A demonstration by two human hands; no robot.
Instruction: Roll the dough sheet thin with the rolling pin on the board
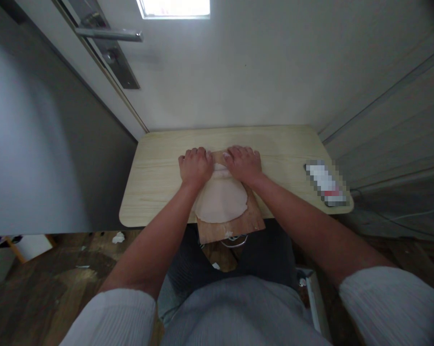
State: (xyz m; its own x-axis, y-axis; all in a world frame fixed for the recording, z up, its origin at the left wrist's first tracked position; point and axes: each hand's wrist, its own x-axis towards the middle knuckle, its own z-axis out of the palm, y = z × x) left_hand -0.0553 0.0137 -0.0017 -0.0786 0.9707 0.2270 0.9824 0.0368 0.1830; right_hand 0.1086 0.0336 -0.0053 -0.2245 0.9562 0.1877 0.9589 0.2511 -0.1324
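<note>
A thin pale sheet of dough (222, 199) lies on a brown wooden board (231, 233). Its far edge, between my hands, forms a narrow raised roll or fold. My left hand (197, 166) is on the far left part of the dough, fingers curled down over it. On the far right part rests my right hand (243, 163), curled the same way, with pale powder or dough on its thumb. Both sets of fingertips are partly hidden. The board's near end overhangs the table edge above my lap.
The board sits on a small light wood table (155, 178) against a pale door (238, 86) with a metal handle (110, 34). A phone (325, 182), its screen blurred out, lies at the table's right end. Crumpled white paper (118, 237) is on the floor at left.
</note>
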